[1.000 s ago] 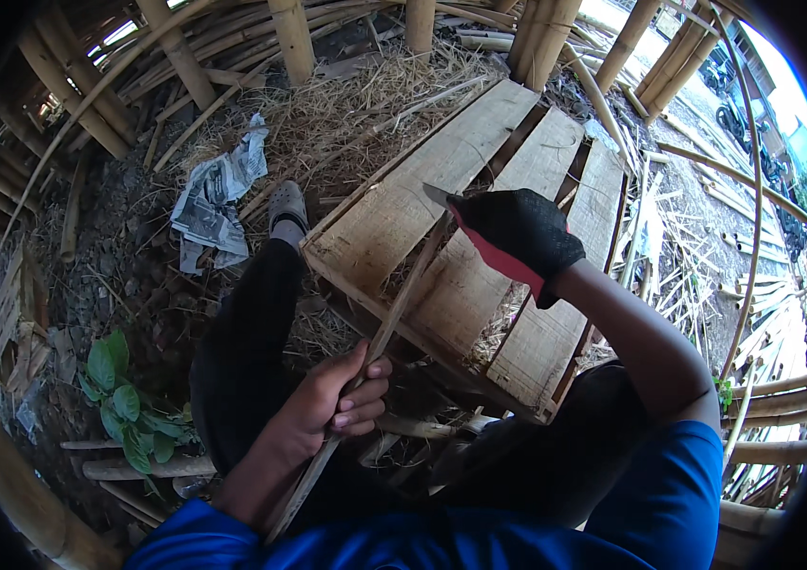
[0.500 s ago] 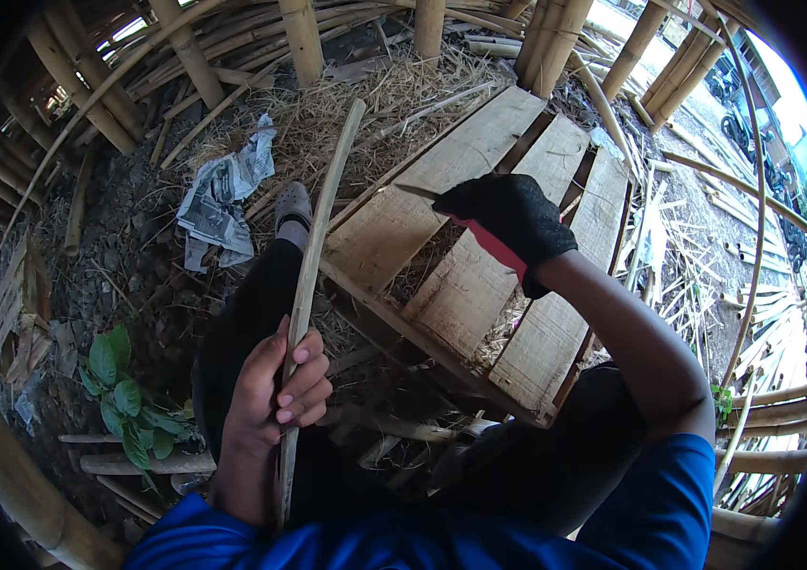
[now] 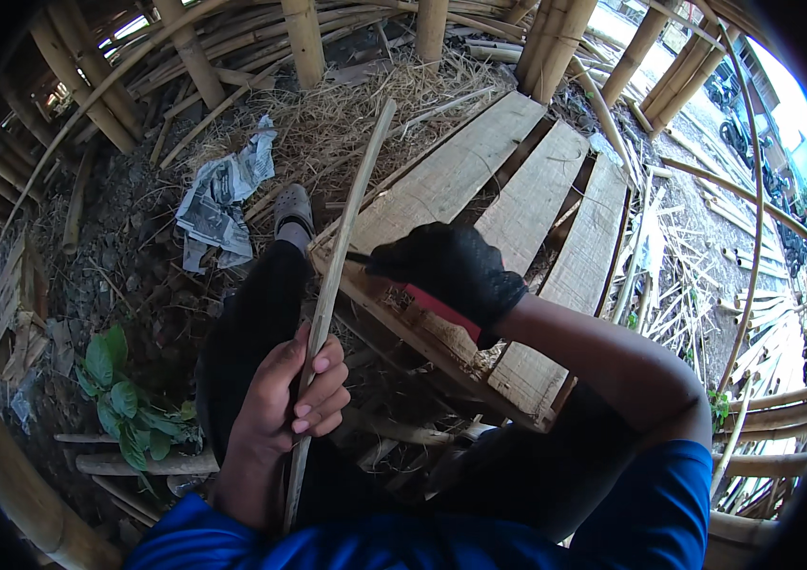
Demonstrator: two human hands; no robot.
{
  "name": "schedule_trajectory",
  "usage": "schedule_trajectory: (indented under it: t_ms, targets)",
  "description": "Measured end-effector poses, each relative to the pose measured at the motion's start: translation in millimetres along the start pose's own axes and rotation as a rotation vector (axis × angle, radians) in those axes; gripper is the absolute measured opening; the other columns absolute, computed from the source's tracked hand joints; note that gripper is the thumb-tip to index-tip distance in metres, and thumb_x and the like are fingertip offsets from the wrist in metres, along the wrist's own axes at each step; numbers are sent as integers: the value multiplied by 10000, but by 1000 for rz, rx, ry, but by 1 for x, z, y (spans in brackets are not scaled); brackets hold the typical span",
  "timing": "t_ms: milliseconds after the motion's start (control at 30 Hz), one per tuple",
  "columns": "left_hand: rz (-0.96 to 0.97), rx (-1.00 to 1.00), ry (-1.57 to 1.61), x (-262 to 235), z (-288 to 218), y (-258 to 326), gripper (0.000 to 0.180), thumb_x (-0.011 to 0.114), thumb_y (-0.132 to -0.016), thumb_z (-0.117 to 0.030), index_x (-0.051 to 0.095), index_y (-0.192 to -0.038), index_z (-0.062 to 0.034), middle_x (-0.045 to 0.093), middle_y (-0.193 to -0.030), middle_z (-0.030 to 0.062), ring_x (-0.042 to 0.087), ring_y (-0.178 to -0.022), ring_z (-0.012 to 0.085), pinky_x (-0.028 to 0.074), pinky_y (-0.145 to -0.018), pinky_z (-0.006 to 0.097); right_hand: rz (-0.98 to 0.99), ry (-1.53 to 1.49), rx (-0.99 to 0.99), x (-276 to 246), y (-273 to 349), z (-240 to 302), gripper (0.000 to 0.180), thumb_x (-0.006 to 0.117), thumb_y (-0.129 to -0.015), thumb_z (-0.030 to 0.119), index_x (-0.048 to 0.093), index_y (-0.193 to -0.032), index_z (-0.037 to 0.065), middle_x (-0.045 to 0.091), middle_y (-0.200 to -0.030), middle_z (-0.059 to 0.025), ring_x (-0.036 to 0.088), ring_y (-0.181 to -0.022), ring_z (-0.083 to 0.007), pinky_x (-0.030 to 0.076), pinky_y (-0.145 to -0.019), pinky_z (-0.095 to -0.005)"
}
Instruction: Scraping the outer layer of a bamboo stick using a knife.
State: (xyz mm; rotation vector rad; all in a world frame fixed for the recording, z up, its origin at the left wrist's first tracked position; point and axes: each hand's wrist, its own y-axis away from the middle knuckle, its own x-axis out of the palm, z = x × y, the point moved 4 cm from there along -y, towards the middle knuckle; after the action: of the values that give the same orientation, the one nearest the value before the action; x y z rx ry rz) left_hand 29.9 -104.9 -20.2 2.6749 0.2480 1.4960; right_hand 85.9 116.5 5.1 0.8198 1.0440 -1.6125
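My bare left hand [image 3: 304, 389] is wrapped round a long, narrow bamboo strip [image 3: 354, 214], which stands up at a slant, leaning right at its top. My right hand [image 3: 446, 275], in a black glove with a red palm, is closed on a knife [image 3: 358, 256]. Only a short dark stretch of the blade shows; the glove hides the handle. The blade's tip meets or lies just beside the strip, above my left hand; I cannot tell whether it touches. Below the right hand is a low slatted wooden bench [image 3: 532, 204].
Crumpled newspaper [image 3: 225, 195] lies on the littered ground at the left, near my shoe [image 3: 293, 207]. A leafy plant [image 3: 118, 394] grows at the lower left. Bamboo posts [image 3: 303, 43] stand along the back. Bamboo offcuts [image 3: 679, 256] are strewn at the right.
My right hand has come left and nearer with the knife, from over the bench to the bamboo strip. The strip's top has tilted to the right.
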Motion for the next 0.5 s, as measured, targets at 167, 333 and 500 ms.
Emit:
schedule_trajectory:
  t_ms: [167,333,500]
  targets:
    - [-24,-4,-2,-5,0,4,421,382,-1081,-501,438,-905,-123,367,-533,-37,317,-387,56,249,-372,212,154,75,120,5,-6,4,244,570,-926,322,759,-1026,206,727,-971,-114,710,-940,-328,563,-836,-416]
    - [-50,-7,-13,-3,-2,4,428,372,-1082,-507,434,-901,-124,364,-530,-36,317,-384,55,250,-372,213,3,386,199,-24,-15,-117,302,574,-948,383,772,-1016,165,748,-982,-113,715,-903,-318,566,-820,-404]
    - [-23,-17,-50,2,3,-2,413,323,-1097,-482,445,-889,-147,380,-524,-45,351,-371,63,263,-355,220,-152,656,484,-84,18,-175,425,543,-956,469,776,-935,115,741,-901,-152,718,-887,-345,556,-816,-426]
